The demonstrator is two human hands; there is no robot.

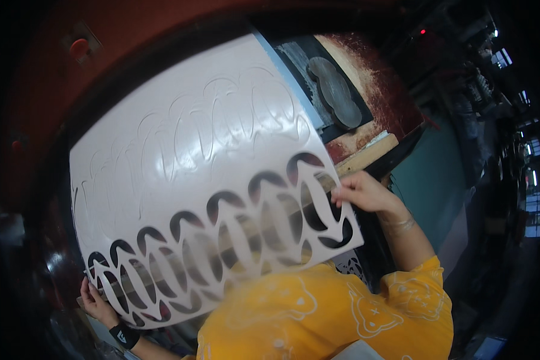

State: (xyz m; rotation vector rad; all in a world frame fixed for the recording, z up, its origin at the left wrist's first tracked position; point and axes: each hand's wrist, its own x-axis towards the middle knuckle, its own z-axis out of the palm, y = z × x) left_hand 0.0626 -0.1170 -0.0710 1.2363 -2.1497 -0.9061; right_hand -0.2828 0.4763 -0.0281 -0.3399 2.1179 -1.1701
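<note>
A large pale, glossy sheet [180, 144] lies tilted across the view. Its near half has several sole-shaped holes cut through in a row, leaving thin webs between them. Faint curved outlines mark the far half. My right hand [361, 192] pinches the sheet's right edge beside the last hole. At the near left corner, my left hand [97, 305] grips the edge, its fingers partly hidden. Beyond the sheet's right edge, a sole-shaped grey piece [336, 90] rests on a black board [288, 51].
A worn red and tan surface [372, 66] lies under the black board. A wooden strip [369, 155] runs along its near side. A dark red machine body [156, 18] with a red button [80, 49] stands at the far left. Green floor [432, 174] shows at right.
</note>
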